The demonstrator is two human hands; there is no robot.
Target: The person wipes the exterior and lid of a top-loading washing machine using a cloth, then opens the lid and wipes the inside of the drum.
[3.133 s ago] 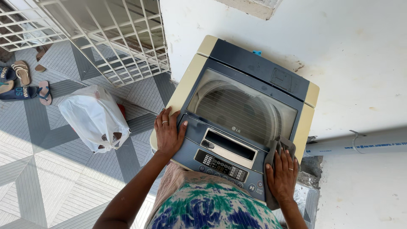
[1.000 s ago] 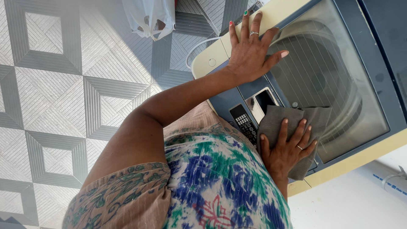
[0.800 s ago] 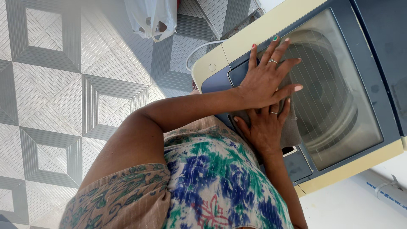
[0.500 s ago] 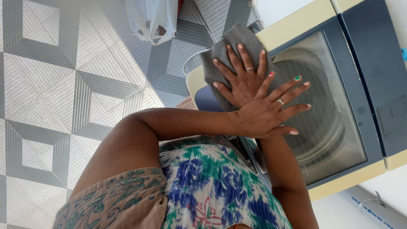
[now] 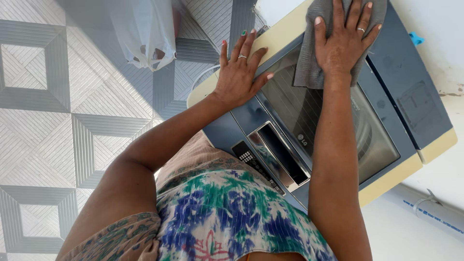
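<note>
Grey and soft, a folded cleaning cloth (image 5: 314,53) lies spread on the far end of the top-loading washing machine with a cream rim and dark blue lid (image 5: 406,104), covering the lid's far left corner and part of the tinted glass window (image 5: 338,121). The right hand (image 5: 344,41) lies flat on this cloth, fingers spread and palm pressing down — not clenched, simply bearing on the fabric, with a ring on one finger. The right forearm stretches across the machine's window from the near edge to the cloth.

The left hand (image 5: 239,75) rests open on the machine's left side, palm on the cream rim where it meets the blue lid, fingers splayed and grasping nothing; it also wears a ring, and its nails are painted in different colours. It sits well apart from the cloth.

Nearer than the window, the machine's control panel with small buttons (image 5: 251,162) shows beside a recessed handle — both close to the patterned dress. Left of the machine, a white plastic bag (image 5: 142,31) sits on the grey patterned floor tiles (image 5: 58,111). A small blue clip (image 5: 416,38) sticks out at the machine's far edge against the white wall.
</note>
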